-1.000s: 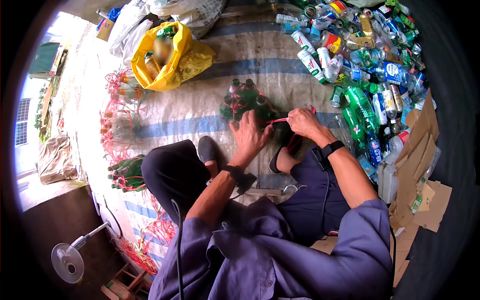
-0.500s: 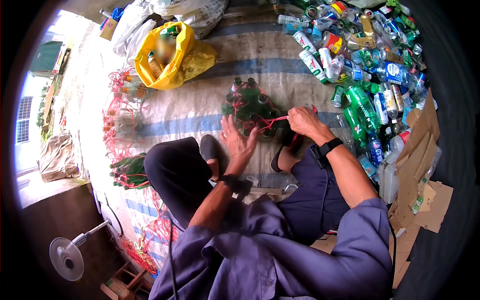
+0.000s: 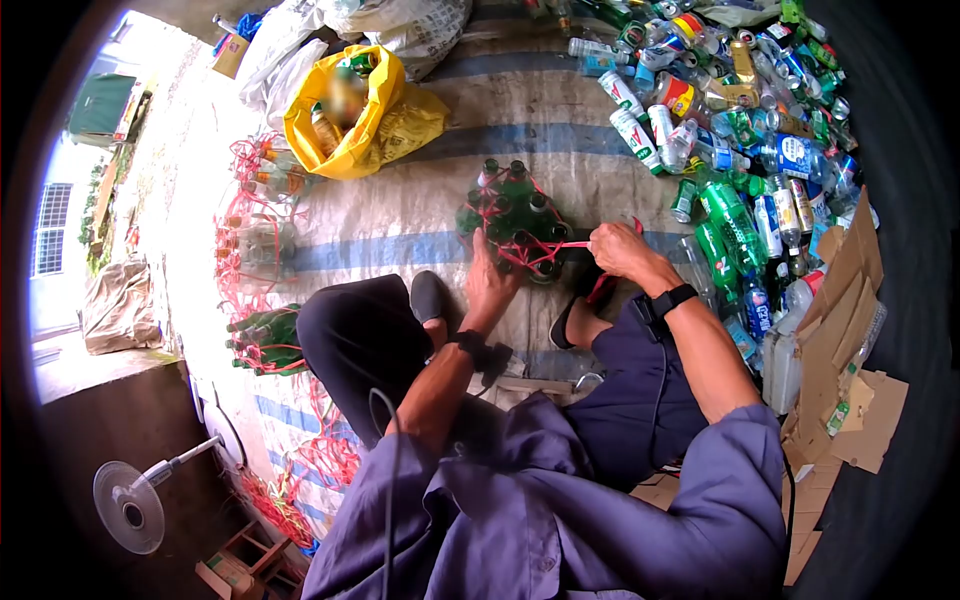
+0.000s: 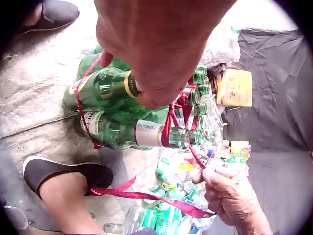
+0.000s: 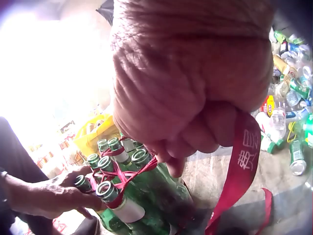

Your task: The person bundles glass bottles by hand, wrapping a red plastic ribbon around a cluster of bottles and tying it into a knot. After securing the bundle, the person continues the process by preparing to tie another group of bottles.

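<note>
A bundle of upright green glass bottles [image 3: 515, 215] [image 4: 110, 129] [image 5: 161, 196] stands on the striped sheet, red straps looped among its necks. At its near left side, the left hand [image 3: 490, 287] [image 4: 151, 44] [image 5: 49, 196] has thumb and fingers around a bottle at the neck. To the right of the bundle the right hand [image 3: 625, 250] [image 4: 232, 196] [image 5: 190, 73] pinches the red strap [image 3: 573, 244] [image 4: 196, 157] [image 5: 237, 171] with curled fingers. One stretch runs taut to the necks; the loose end hangs below the hand. Some left fingertips are hidden.
Loose cans and plastic bottles [image 3: 740, 215] lie at the right, beside cardboard [image 3: 840, 320]. An open yellow bag [image 3: 375, 125] stands at the upper left. More strapped bottles [image 3: 265, 340] line the left side, near a fan [image 3: 130, 507]. The person's feet flank the near side.
From lying over the bundle's near edge, the left hand drew back with fingers spread, then came against its left side. The right hand keeps its hold on the strap, nearly in place.
</note>
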A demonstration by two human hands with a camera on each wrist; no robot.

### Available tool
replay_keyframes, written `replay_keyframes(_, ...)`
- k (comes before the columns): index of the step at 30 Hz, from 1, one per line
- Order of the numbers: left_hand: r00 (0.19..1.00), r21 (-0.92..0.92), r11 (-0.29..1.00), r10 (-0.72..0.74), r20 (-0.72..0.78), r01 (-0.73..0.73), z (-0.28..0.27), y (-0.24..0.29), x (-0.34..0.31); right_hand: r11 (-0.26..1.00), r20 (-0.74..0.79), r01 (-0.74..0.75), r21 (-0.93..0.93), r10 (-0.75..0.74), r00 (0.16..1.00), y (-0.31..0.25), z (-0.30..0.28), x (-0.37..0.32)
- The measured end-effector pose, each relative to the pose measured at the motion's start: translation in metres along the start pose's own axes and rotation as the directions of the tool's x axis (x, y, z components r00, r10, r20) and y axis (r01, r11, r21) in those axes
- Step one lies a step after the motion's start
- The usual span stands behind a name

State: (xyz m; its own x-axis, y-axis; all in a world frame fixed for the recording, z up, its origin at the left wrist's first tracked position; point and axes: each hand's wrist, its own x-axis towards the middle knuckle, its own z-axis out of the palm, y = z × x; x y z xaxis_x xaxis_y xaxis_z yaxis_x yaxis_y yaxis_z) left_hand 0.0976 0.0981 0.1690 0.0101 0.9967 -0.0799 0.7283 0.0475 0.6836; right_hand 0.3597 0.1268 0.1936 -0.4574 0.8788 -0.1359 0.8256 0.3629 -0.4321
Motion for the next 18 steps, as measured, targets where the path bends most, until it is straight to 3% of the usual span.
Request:
replay_keyframes(2,1.0,0.022,1.0,0.022,0.012,-0.022,-0.006,-0.002,0.0,0.913,0.076,0.269,-0.306,-0.258,0.963,0.002,0.0,-0.004)
replay_keyframes(5,0.998,0.062,0.998,0.029,0.05,-0.032,-0.017,0.0,0.003,0.872,0.043,0.331,-0.36,-0.339,0.94,0.0,0.002,-0.007)
replay_keyframes(9,0.981,0.138,0.99,-0.046,0.189,0.02,-0.035,0.003,0.008,0.87,0.061,0.373,-0.322,-0.374,0.926,-0.01,0.002,-0.008)
replay_keyframes(13,0.994,0.174,0.985,-0.011,0.106,-0.008,-0.022,-0.009,0.006,0.846,0.129,0.397,-0.356,-0.377,0.917,-0.009,0.003,-0.006)
replay_keyframes(15,1.0,0.098,0.995,0.008,0.029,-0.011,-0.021,-0.002,0.004,0.823,0.129,0.423,-0.379,-0.405,0.905,-0.002,0.006,-0.003)
replay_keyframes(18,0.992,0.037,0.997,-0.073,0.099,0.07,-0.032,0.007,0.0,0.817,0.123,0.43,-0.383,-0.417,0.901,0.001,0.008,-0.002)
